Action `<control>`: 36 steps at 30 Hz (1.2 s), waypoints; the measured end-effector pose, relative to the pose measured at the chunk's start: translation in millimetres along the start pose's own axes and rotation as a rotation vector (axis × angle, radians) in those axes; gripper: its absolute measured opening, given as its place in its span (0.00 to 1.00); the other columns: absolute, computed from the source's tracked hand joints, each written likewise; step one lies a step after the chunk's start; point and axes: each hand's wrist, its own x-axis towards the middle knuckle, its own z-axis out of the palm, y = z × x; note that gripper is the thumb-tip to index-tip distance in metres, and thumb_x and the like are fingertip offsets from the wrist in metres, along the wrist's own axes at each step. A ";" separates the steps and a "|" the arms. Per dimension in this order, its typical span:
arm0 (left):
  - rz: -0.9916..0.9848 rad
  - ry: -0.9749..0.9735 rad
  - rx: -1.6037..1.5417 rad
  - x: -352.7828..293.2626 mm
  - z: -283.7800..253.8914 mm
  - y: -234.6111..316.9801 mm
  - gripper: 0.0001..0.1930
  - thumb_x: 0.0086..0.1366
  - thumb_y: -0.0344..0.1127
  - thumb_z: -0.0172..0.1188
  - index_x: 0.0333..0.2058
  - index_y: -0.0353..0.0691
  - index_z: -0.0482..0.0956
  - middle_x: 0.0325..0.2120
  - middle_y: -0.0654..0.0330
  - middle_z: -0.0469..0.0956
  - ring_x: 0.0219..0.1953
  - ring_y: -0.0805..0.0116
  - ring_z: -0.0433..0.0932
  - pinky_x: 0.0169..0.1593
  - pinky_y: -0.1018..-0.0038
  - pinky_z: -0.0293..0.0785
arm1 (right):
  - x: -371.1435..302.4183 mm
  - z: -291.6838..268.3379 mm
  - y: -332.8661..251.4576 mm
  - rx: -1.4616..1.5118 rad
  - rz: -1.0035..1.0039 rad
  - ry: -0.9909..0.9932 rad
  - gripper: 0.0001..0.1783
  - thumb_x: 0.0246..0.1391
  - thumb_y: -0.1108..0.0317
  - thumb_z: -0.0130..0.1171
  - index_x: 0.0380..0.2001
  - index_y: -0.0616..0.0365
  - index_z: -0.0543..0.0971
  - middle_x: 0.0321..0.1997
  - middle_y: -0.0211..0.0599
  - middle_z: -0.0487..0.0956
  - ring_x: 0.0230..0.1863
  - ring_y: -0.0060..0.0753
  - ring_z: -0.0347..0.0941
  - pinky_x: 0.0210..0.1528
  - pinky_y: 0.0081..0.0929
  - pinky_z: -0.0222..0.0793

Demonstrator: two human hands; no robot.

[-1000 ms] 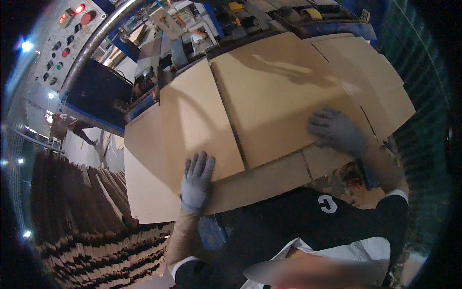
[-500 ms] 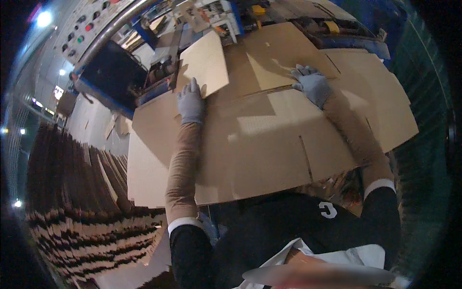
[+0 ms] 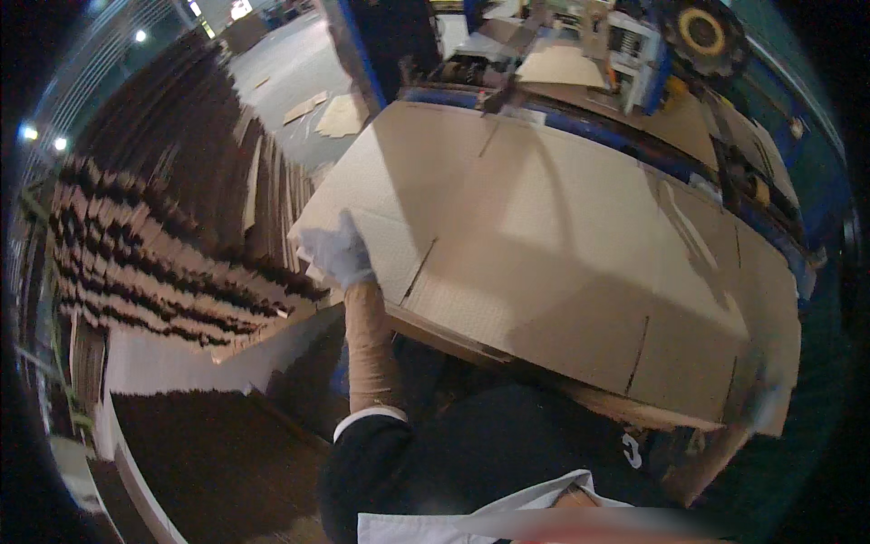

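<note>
A wide brown cardboard sheet [image 3: 562, 227] with slits cut in its edges lies before me on further sheets, whose layered edges show along the near side. At its left corner is my left hand [image 3: 337, 254] in a grey glove, closed on the edge, thumb on top and fingers reaching to the rim. My right hand [image 3: 768, 401] is at the opposite, right end of the sheet, smeared by motion; its fingers cannot be made out. Beyond the sheet, a smaller cardboard piece [image 3: 564, 68] rests in the machine [image 3: 625, 54].
Tall stacks of cardboard [image 3: 154, 208] stand close on the left. Cardboard scraps [image 3: 340, 116] lie on the grey floor behind them. The machine's blue frame [image 3: 580, 118] runs along the far side of the sheet, with a dark wheel [image 3: 702, 32] at the far right.
My hands have left the far cardboard pieces and moved back and apart, to the left and right ends of the near sheet. The view has turned left; the far pieces now lie within the machine.
</note>
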 end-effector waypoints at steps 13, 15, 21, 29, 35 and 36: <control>0.004 -0.092 -0.775 43.1 4.9 -87.8 0.21 0.59 0.36 0.60 0.47 0.27 0.71 0.45 0.47 0.74 0.47 0.57 0.72 0.51 0.66 0.67 | -54.0 41.1 136.1 1.028 1.097 0.332 0.29 0.62 0.54 0.45 0.62 0.60 0.63 0.65 0.44 0.62 0.62 0.46 0.61 0.62 0.41 0.61; 0.001 -0.105 -0.857 53.7 3.4 -91.7 0.15 0.57 0.32 0.64 0.40 0.30 0.75 0.36 0.55 0.78 0.36 0.65 0.76 0.41 0.70 0.73 | -56.2 23.2 128.8 1.207 1.026 0.371 0.28 0.63 0.55 0.44 0.60 0.63 0.64 0.62 0.44 0.66 0.59 0.42 0.64 0.59 0.39 0.63; -0.203 -0.173 -1.055 78.8 -34.8 -53.3 0.24 0.62 0.41 0.55 0.51 0.29 0.71 0.48 0.45 0.74 0.49 0.51 0.71 0.54 0.60 0.65 | 22.6 -41.7 127.8 0.959 0.751 0.169 0.21 0.59 0.64 0.52 0.54 0.58 0.72 0.53 0.36 0.75 0.51 0.30 0.71 0.52 0.28 0.65; 0.007 -0.482 -1.389 130.1 -63.6 45.0 0.23 0.69 0.41 0.45 0.57 0.31 0.63 0.60 0.44 0.60 0.62 0.51 0.60 0.67 0.57 0.53 | 85.1 -40.7 112.6 0.632 0.641 0.473 0.26 0.51 0.60 0.62 0.50 0.66 0.74 0.53 0.41 0.74 0.53 0.35 0.70 0.53 0.28 0.66; -0.040 -0.718 -1.079 158.1 -12.9 49.6 0.18 0.62 0.35 0.54 0.49 0.30 0.71 0.44 0.53 0.74 0.48 0.62 0.73 0.53 0.66 0.68 | 75.9 -20.9 84.8 1.411 0.918 0.563 0.28 0.50 0.64 0.63 0.54 0.63 0.70 0.54 0.39 0.73 0.54 0.38 0.70 0.53 0.33 0.67; 0.015 -0.770 -1.060 152.2 -14.8 44.4 0.18 0.62 0.34 0.54 0.49 0.31 0.72 0.44 0.53 0.74 0.47 0.62 0.72 0.53 0.67 0.67 | 73.5 -31.7 69.7 1.587 0.923 0.481 0.28 0.50 0.64 0.62 0.54 0.63 0.70 0.54 0.38 0.74 0.54 0.37 0.70 0.53 0.33 0.67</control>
